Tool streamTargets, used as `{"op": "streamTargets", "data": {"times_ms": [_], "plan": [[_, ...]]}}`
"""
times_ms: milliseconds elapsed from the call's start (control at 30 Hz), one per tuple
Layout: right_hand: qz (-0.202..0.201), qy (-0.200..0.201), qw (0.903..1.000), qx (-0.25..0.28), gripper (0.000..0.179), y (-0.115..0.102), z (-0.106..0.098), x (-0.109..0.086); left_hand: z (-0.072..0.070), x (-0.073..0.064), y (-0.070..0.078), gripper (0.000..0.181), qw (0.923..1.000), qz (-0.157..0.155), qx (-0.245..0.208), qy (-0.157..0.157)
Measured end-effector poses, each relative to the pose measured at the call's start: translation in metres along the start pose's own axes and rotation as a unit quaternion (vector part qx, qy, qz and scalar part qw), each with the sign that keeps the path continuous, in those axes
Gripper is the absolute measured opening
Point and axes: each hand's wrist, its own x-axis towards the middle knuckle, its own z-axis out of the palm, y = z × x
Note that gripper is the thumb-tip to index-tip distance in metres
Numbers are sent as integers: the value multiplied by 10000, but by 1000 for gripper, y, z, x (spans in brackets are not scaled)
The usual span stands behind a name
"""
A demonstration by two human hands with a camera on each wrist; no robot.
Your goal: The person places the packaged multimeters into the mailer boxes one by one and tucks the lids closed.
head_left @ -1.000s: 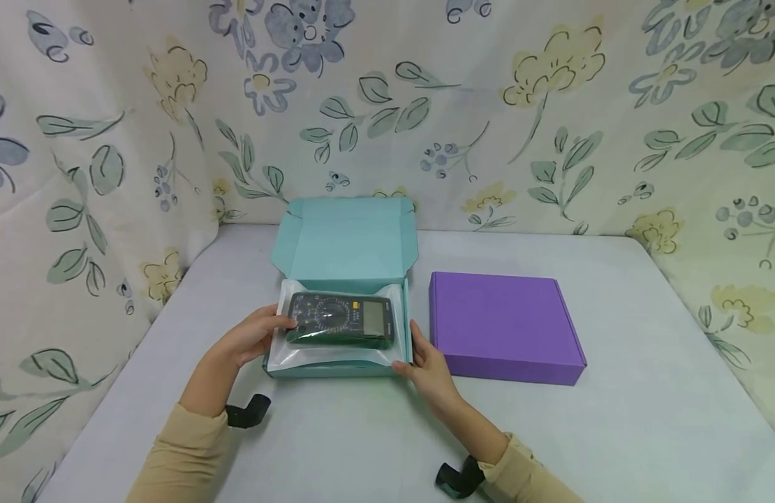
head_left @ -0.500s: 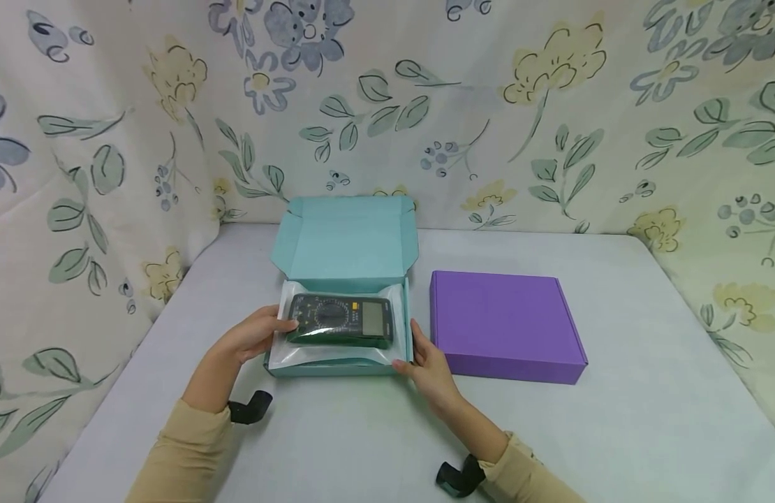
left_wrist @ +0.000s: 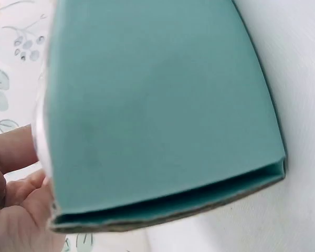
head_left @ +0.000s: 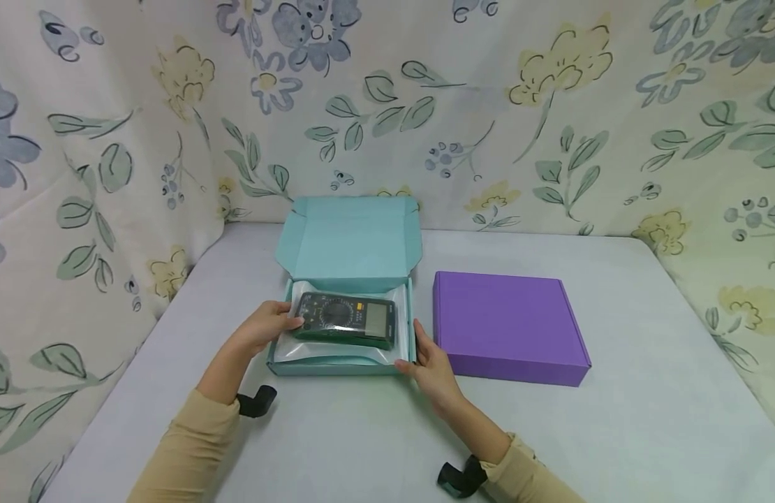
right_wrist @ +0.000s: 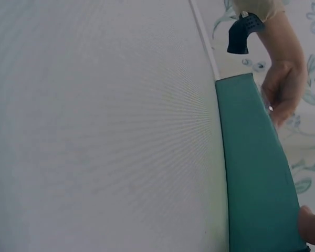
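Note:
A teal cardboard box (head_left: pixel 350 371) stands on the table with its lid raised at the back. Inside it lies a dark multimeter (head_left: pixel 376 318) wrapped in a whitish, partly clear plastic bag (head_left: pixel 325 353). My left hand (head_left: pixel 267 327) pinches the multimeter's left end through the plastic, thumb on top; its fingertips are hidden underneath. The right hand (head_left: pixel 435 372) grips the box's front right corner, thumb at the front and fingers along the side. In the left wrist view the teal side wall (left_wrist: pixel 163 105) hides most of the bag.
To the right of the teal box sits a closed purple box (head_left: pixel 507 321), with a narrow gap between them. A white-covered table (head_left: pixel 337 440) bears both. Flower-patterned cloth (head_left: pixel 463 140) hangs behind and at the sides. Each wrist carries a black camera mount (head_left: pixel 257 402).
My left hand and the bagged multimeter have shifted slightly right within the teal box. The right hand keeps its grip on the corner. The head view has moved a little.

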Motion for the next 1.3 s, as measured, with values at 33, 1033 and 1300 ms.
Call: {"op": "streamTargets", "data": {"times_ms": [33,1033,1300], "plan": [[1,6,10000,-13,80,0,0,0,1,1,0,52,9997,-9,178,156],[538,-914,9862,-1270,64,-46,-31,13,-14,-20,7,44,9877,726,29,1387],[825,-718,9851,1329,57,-74,-50,52,-64,-13,18,56,9234,547,-3760,540]]}}
